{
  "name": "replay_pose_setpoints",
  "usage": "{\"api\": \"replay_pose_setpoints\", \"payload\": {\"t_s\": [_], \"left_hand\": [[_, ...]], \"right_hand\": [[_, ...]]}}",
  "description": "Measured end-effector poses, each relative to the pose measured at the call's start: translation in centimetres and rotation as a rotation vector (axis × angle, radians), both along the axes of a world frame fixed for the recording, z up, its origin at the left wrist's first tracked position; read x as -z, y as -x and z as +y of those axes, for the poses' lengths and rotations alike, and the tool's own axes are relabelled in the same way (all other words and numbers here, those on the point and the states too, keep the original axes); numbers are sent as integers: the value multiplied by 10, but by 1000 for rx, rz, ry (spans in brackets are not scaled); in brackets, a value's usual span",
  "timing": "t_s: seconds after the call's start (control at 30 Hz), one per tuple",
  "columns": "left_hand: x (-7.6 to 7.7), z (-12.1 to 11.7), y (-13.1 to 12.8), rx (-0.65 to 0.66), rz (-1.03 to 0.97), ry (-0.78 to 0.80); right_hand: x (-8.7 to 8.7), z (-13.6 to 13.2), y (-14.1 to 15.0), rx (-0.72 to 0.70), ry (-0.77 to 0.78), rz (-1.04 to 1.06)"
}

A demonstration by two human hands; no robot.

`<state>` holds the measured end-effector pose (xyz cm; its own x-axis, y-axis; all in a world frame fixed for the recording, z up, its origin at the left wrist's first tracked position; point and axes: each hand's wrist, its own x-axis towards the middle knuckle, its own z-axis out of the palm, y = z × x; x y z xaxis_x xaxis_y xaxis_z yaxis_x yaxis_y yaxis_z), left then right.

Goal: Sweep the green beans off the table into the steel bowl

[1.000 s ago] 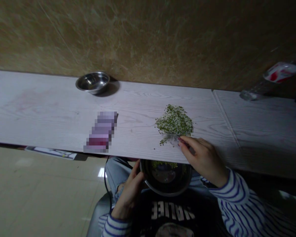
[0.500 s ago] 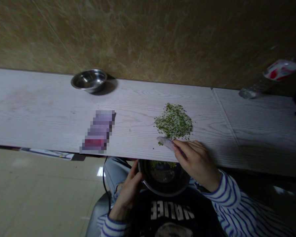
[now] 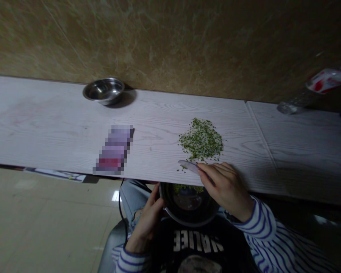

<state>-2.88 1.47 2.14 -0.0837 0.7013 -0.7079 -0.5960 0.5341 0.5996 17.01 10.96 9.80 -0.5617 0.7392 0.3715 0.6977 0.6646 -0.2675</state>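
A loose pile of small green beans (image 3: 201, 140) is spread on the white wood-grain table (image 3: 156, 113). Pinched between the thumb and fingers of my right hand (image 3: 226, 185) is a pale, flat, round-tipped spoon-like tool (image 3: 189, 166). Its tip lies among a few stray beans at the near side of the pile. My left hand (image 3: 150, 216) grips the left rim of a metal bowl (image 3: 184, 220), held over my lap just under the table edge. Green beans show inside that bowl at its far side; part of its right side is hidden by my right hand.
A smaller steel bowl (image 3: 104, 93) stands by the wall at the back left. A blurred-out phone-shaped object (image 3: 115, 148) lies left of the pile. At the right, a clear plastic bottle (image 3: 312, 91) leans or stands near the wall. A dark cable (image 3: 119, 204) hangs below the table edge.
My right hand has moved slightly left with the spoon-like tool, which has turned and slid left along the pile's near edge. The left hand still grips the bowl.
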Motion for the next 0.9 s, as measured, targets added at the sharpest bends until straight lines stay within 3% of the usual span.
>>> {"api": "replay_pose_setpoints", "payload": {"t_s": [0.27,0.5,0.9], "left_hand": [[1,-5,23,14,37,-36],[-1,-11,43,54,96,-91],[-3,-11,41,103,79,-153]], "right_hand": [[1,8,5,14,-26,16],[-1,8,16,-75,33,-13],[-9,-13,11,-199,131,-3]]}}
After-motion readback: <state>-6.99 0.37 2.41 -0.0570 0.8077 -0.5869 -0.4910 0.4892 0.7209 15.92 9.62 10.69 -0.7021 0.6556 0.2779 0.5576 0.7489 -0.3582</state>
